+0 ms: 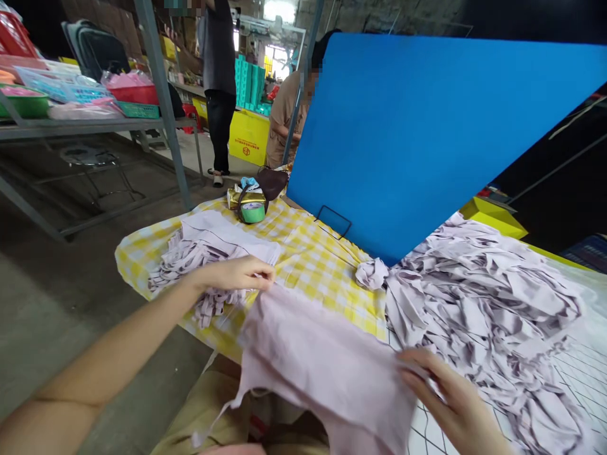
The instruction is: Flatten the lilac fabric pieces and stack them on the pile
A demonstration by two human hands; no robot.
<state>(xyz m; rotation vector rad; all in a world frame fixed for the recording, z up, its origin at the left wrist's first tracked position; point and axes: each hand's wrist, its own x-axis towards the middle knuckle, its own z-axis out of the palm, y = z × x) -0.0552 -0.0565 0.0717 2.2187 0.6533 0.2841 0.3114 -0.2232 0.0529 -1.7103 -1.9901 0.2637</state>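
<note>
A pale lilac piece of cloth (327,360) hangs stretched between my two hands, above my lap. My left hand (239,273) pinches its upper left corner, with a thin strip dangling from the lower left edge. At the right end, my right hand (446,385) grips the cloth between thumb and fingers. Just behind my left hand lies a layered stack of similar lilac cloth pieces (213,234) on a yellow checked tablecloth (313,246). To the right of the cloth spreads a large loose heap of lilac cloth (488,297).
A big blue board (427,133) leans up behind the table. Green tape (253,212) lies near a dark bag (274,183). A metal rack (95,128) holding baskets stands at the left. One person (220,69) stands at the back; another person (282,120) is partly behind the board.
</note>
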